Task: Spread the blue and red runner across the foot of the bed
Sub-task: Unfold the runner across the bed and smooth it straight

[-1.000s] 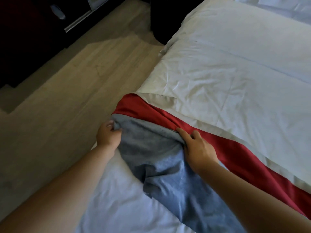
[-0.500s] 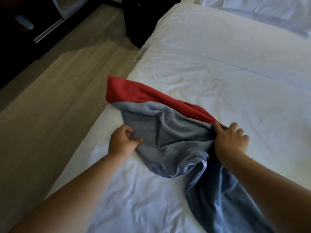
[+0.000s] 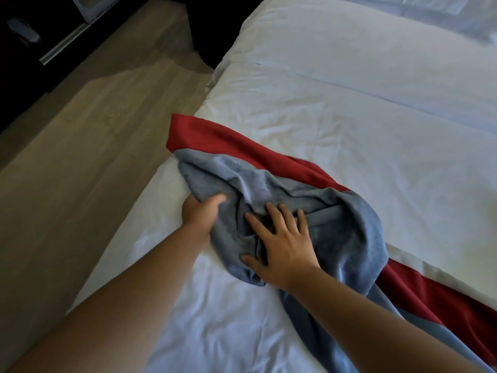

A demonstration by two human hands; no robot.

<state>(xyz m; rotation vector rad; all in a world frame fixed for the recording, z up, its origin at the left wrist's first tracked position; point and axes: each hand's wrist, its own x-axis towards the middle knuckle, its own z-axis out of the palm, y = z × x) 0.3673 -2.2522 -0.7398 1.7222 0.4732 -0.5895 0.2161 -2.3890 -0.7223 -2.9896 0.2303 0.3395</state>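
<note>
The blue and red runner [image 3: 347, 216] lies bunched on the white bed [image 3: 376, 130], near its left edge. Its red side shows along the far edge and at the lower right; the blue side is crumpled in folds in the middle. My left hand [image 3: 200, 211] grips a fold of the blue cloth, its fingers hidden under the fabric. My right hand [image 3: 282, 246] lies flat on the blue folds with its fingers spread, close to the left hand.
A wooden floor [image 3: 80, 170] runs along the bed's left side. Dark furniture [image 3: 32, 36] stands at the top left, and a black object [image 3: 212, 30] sits on the floor by the bed's far corner. Pillows [image 3: 430, 12] lie at the top right.
My right hand let go of the runner's red edge and moved left onto the blue folds, fingers spread. My left hand shifted its grip into the blue cloth. The runner is more bunched.
</note>
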